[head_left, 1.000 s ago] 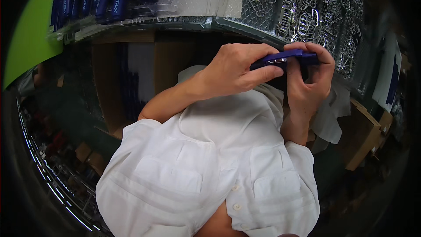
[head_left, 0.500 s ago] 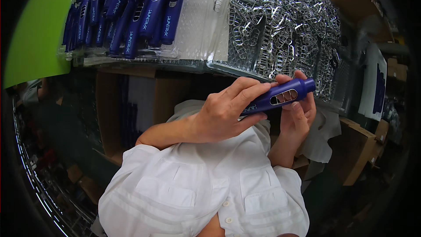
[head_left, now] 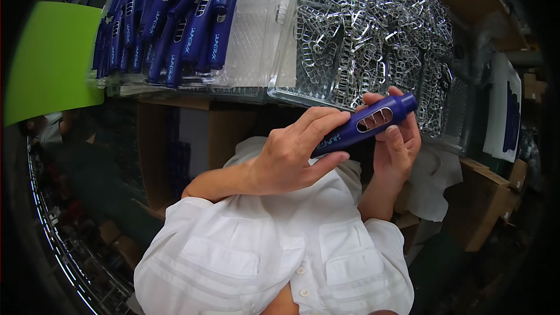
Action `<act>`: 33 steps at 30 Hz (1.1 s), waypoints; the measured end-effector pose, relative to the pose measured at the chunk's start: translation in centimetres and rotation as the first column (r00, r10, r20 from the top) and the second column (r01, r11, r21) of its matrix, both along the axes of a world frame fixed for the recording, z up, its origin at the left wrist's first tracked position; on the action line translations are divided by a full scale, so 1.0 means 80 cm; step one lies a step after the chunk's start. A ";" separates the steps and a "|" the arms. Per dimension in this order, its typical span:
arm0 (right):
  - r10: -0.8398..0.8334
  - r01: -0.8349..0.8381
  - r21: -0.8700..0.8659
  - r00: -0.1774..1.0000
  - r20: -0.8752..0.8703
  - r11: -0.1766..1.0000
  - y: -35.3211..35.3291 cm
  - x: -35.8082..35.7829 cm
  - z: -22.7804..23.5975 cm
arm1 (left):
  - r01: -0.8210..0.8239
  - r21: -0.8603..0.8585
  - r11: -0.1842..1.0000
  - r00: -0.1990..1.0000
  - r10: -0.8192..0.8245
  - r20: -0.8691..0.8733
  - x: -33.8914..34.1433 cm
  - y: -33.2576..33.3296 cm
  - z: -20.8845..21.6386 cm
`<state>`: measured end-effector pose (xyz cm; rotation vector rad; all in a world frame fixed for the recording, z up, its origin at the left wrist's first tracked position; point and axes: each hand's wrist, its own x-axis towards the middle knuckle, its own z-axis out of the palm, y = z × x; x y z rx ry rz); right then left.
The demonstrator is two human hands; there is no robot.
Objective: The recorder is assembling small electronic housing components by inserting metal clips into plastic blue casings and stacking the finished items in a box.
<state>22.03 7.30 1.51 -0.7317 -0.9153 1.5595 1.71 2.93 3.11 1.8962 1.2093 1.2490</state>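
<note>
A dark blue plastic tube (head_left: 352,130), like a handle, is held slantwise in front of my chest, its narrower collar end up to the right. An oval silver frame with crossbars (head_left: 374,120) sits in the window on its upper side. My left hand (head_left: 291,149) is closed round the lower left end, fingers on top and thumb along the near side, hiding that end. My right hand (head_left: 399,146) grips the collar end, its thumb on the near side and fingertips showing behind. Beyond the tube lies a heap of similar silver frames (head_left: 373,41).
A clear tray (head_left: 256,29) at the far left carries a pile of blue tubes (head_left: 192,35). Beside it, another clear tray (head_left: 286,81) bears the silver frames. A green sheet (head_left: 55,64) stands at far left. Cardboard boxes (head_left: 487,198) stand to the right and below the table.
The tube tilts slightly more steeply, its collar end a little higher, with both hands still on it. The trays have shifted slightly left and down in the picture.
</note>
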 end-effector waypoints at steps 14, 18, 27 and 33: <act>-0.213 0.181 0.152 0.949 0.232 0.972 0.006 0.064 -0.013 | -0.264 0.259 0.929 0.827 0.356 -0.435 -0.071 0.260 0.144; -0.307 0.258 0.192 0.903 0.301 0.947 0.009 0.077 -0.005 | -0.377 0.303 0.875 0.647 0.483 -0.591 -0.134 0.358 0.179; -0.544 0.431 0.377 0.380 0.748 0.820 0.056 0.160 -0.017 | -0.543 0.568 0.618 0.824 0.523 0.218 -0.205 0.061 0.077; -0.505 -0.150 0.489 -0.092 0.858 0.859 0.160 0.172 -0.020 | -0.965 -0.176 0.195 0.118 0.920 0.374 -0.316 -0.150 -0.128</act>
